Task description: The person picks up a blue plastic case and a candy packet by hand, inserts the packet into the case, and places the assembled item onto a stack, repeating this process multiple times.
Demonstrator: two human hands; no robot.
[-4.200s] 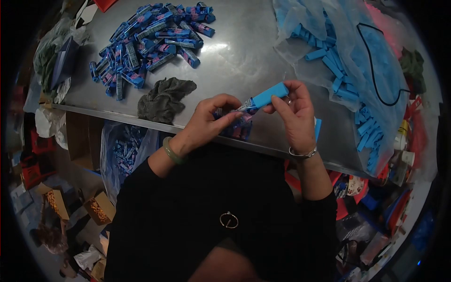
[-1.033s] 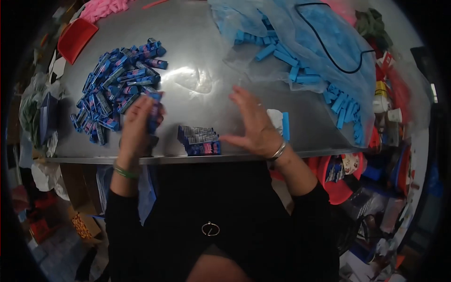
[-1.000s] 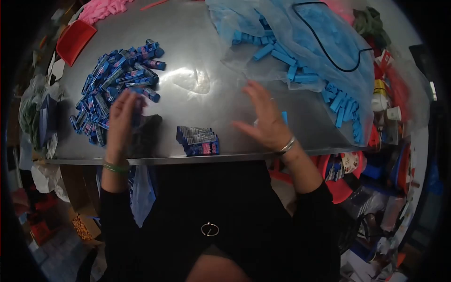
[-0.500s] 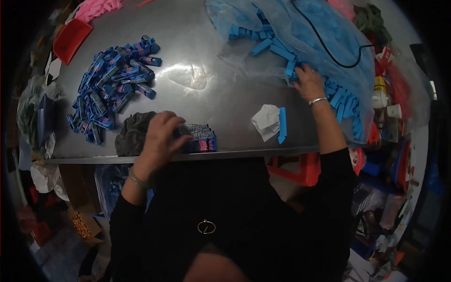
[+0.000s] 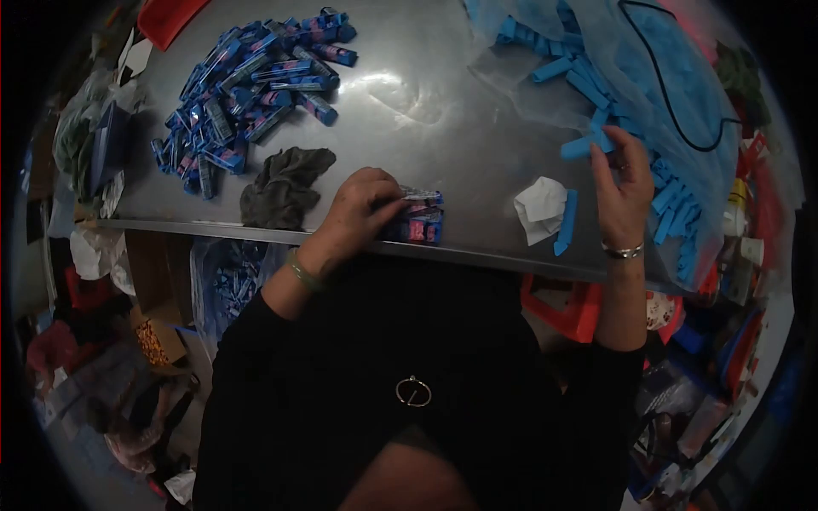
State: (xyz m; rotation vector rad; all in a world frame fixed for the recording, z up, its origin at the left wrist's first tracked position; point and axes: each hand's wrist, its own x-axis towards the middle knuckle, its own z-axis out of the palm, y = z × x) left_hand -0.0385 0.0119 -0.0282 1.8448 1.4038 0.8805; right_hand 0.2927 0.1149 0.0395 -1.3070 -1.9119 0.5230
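Note:
My right hand (image 5: 626, 175) pinches a light blue stick-shaped piece (image 5: 586, 146) between thumb and fingers, just above the table. My left hand (image 5: 362, 204) is closed at the near edge, its fingertips on a small stack of blue, pink and silver printed wrappers (image 5: 423, 223). Whether it has one wrapper or several is hidden. Between the hands lie a crumpled white paper (image 5: 539, 209) and one light blue piece (image 5: 567, 223) beside it. A dark crumpled cloth (image 5: 285, 187) lies left of my left hand.
A heap of blue packets (image 5: 247, 94) covers the table's left part. At the right, a clear plastic bag (image 5: 682, 94) with a black cord (image 5: 669, 94) over it holds many light blue pieces. A red scoop (image 5: 166, 21) stands at the far left. Another person (image 5: 132, 439) is low at the left.
My right hand has lifted a light blue piece from the pile and moved it nearer. My left hand has closed its fingers at the wrapper stack. The view has shifted.

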